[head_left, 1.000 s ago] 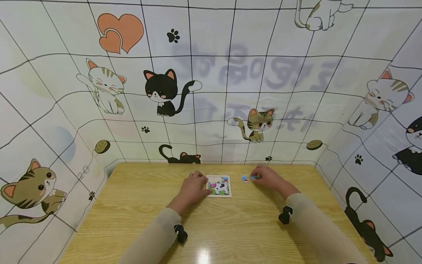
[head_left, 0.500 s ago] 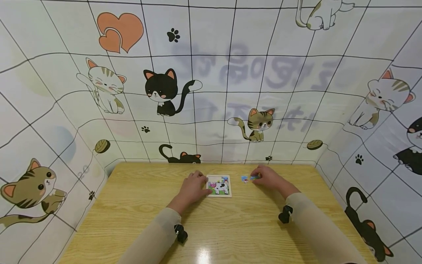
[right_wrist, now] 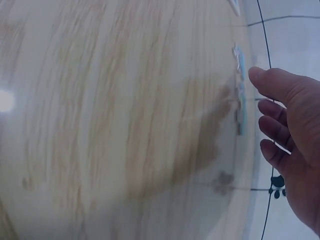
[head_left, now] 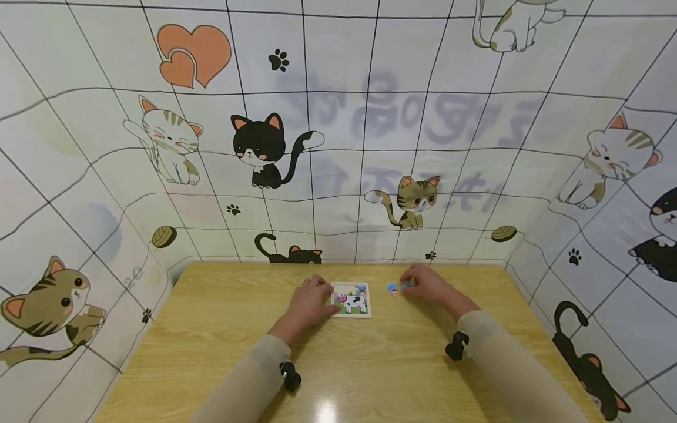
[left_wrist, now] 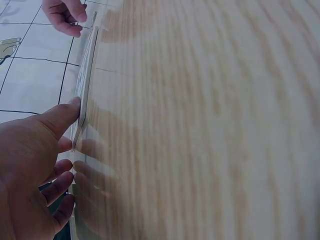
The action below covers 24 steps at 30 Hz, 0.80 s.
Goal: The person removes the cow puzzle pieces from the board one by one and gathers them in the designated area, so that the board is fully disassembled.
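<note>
Left hand (head_left: 309,299), fingers relaxed, touches puzzle (head_left: 352,302); right hand (head_left: 425,286), fingers loose, gripping nothing, now hides more of loose piece (right_wrist: 242,114); second piece (head_left: 392,288) beside; both apparently unplaced.

Small enclosed work spot, room type unclear: cat-print gridded sheet (head_left: 338,132) surrounds back and sides of wood-grain counter (head_left: 375,367).
</note>
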### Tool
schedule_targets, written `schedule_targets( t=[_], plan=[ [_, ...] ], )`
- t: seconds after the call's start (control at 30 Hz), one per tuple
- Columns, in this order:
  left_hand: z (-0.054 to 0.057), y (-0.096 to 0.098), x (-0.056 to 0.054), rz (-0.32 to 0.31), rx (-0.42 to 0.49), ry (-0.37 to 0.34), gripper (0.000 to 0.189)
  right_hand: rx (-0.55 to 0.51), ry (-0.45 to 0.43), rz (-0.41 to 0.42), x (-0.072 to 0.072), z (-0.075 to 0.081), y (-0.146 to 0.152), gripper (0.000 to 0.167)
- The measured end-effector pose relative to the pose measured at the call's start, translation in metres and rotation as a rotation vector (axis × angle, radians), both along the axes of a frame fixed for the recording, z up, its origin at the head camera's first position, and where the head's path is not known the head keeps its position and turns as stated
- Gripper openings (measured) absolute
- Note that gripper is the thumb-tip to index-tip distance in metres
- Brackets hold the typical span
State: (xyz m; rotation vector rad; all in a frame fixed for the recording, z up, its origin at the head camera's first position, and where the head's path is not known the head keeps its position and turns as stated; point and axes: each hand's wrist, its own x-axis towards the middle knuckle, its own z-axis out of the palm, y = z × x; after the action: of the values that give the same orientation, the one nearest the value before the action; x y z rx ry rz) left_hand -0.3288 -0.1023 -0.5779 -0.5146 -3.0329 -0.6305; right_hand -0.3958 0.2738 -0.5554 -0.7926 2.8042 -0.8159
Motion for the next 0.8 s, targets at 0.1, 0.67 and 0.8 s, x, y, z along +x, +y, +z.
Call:
schedule_targets(
  t=[0.1, 0.67, 0.8],
  plan=[
    [-0.001, 0.000, 0.001, -0.001, 0.007, 0.000, 0.056, -0.007, 0.021, 0.018, 0.002, 0.003, -0.008, 0.024],
    [-0.002, 0.000, 0.004, 0.006, 0.009, 0.010, 0.056, 0.031, 0.062, 0.165, 0.005, 0.008, -0.069, 0.036],
    [-0.002, 0.000, 0.001, 0.007, 0.002, 0.014, 0.056, 0.058, 0.073, 0.202, 0.004, 0.008, -0.083, 0.035]
  ],
)
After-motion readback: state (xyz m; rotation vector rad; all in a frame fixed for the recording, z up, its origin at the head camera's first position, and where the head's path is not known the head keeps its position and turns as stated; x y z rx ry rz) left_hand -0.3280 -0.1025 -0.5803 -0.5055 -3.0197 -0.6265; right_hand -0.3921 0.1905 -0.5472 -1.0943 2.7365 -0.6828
